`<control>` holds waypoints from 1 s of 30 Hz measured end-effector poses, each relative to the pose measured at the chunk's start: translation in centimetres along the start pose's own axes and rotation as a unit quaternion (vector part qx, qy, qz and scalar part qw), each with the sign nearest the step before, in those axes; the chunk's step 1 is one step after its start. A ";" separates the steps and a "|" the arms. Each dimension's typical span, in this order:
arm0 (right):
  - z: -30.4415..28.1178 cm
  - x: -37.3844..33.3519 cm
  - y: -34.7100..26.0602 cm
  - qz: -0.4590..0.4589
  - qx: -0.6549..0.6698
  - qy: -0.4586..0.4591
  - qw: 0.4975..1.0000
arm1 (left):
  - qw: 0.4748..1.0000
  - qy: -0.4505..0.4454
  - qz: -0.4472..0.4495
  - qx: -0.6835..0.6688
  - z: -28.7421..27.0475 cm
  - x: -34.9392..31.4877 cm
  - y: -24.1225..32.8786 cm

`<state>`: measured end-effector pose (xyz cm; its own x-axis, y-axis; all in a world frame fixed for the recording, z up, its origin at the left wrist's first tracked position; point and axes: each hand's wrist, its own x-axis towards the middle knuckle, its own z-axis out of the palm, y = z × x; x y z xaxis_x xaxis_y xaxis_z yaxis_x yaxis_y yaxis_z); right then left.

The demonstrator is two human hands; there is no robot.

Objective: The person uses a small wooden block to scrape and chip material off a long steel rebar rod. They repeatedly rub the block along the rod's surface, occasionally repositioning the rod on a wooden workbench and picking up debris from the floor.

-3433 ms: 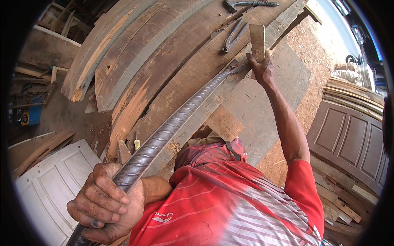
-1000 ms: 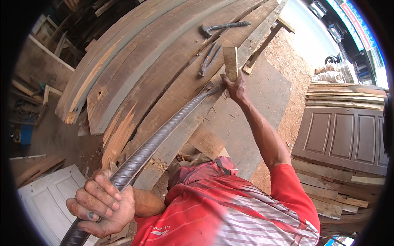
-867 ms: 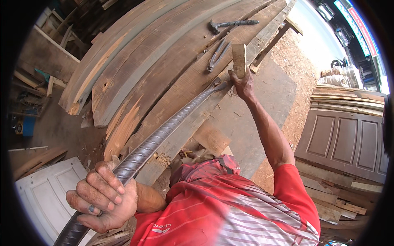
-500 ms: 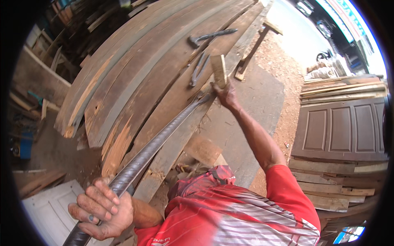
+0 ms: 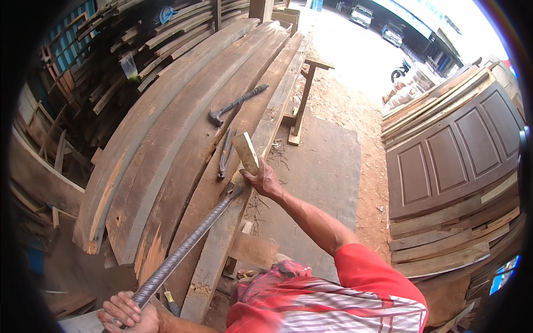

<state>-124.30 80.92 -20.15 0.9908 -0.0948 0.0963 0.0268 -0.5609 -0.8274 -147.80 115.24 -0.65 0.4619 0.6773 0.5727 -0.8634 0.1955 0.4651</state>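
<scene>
My left hand [image 5: 130, 313] is closed round the lower end of a long, ribbed steel pry bar [image 5: 186, 247]. The bar slants up to the right, and its flattened tip lies on a long plank [image 5: 236, 217] beside my right hand. A short wooden block [image 5: 246, 152] stands tilted in my right hand [image 5: 265, 180], whose fingers grip its lower end. Just left of the block lie long-handled pincers [image 5: 225, 156]. Farther up the boards rests a claw hammer [image 5: 239, 104] with a dark handle. Near my left wrist is a screwdriver [image 5: 171, 304] with a yellow and black handle.
Wide, weathered boards [image 5: 161, 144] lie side by side on the left, with stacked timber [image 5: 183, 36] behind. A wooden trestle [image 5: 302, 105] stands right of the plank. A brown panelled door [image 5: 452, 152] leans among planks at the right. Parked vehicles are in the far background.
The view has shifted, so the boards, tools and both hands appear farther left, and my hands lower. The bar and block stay held, with the bar's tip still beside my right hand.
</scene>
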 end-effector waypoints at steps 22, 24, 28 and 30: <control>0.6 0.4 0.9 -0.007 0.082 -0.028 0.996 | 0.995 0.087 -0.042 0.007 -7.0 -1.6 1.1; 0.8 0.3 1.0 -0.016 0.086 -0.015 0.996 | 0.994 0.107 -0.035 0.015 -7.7 -1.5 1.0; 1.2 0.2 1.1 -0.032 0.121 0.002 0.992 | 0.991 0.127 -0.040 0.015 -9.3 -1.8 0.7; 1.0 0.2 1.1 -0.027 0.110 0.005 0.994 | 0.987 0.156 -0.037 0.024 -9.8 -2.5 0.4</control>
<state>-123.90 81.11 -21.55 0.9859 -0.0776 0.1484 0.1094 -0.3729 -0.9214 -151.33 120.57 -8.50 0.4327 0.8488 0.3038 -0.8155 0.2248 0.5332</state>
